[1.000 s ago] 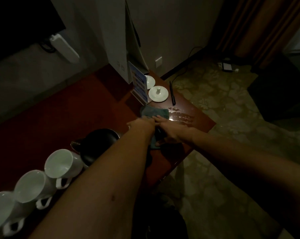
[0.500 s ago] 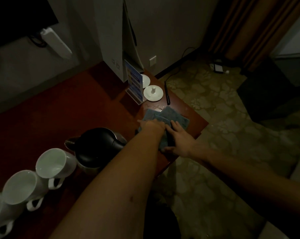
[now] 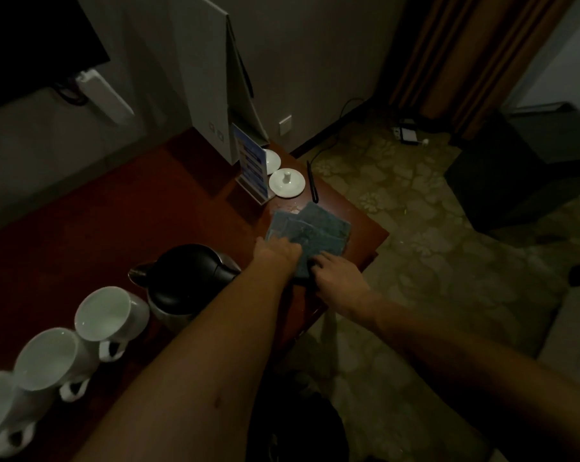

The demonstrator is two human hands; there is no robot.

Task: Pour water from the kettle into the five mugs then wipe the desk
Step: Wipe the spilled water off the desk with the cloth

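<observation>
Both hands' fingers (image 3: 318, 261) flat on blue cloth (image 3: 318, 228) near desk (image 3: 368, 235) corner edge

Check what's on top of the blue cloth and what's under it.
Both hands rest on the blue cloth: left hand at its near left edge, right hand at its near corner. Under it lies the desk; any water beneath is covered.

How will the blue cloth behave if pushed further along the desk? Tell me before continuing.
The blue cloth lies in overlapping folds, so it is probably floppy and may bunch rather than slide flat. With the left hand and right hand on it, it should drag easily over the smooth desk.
</observation>
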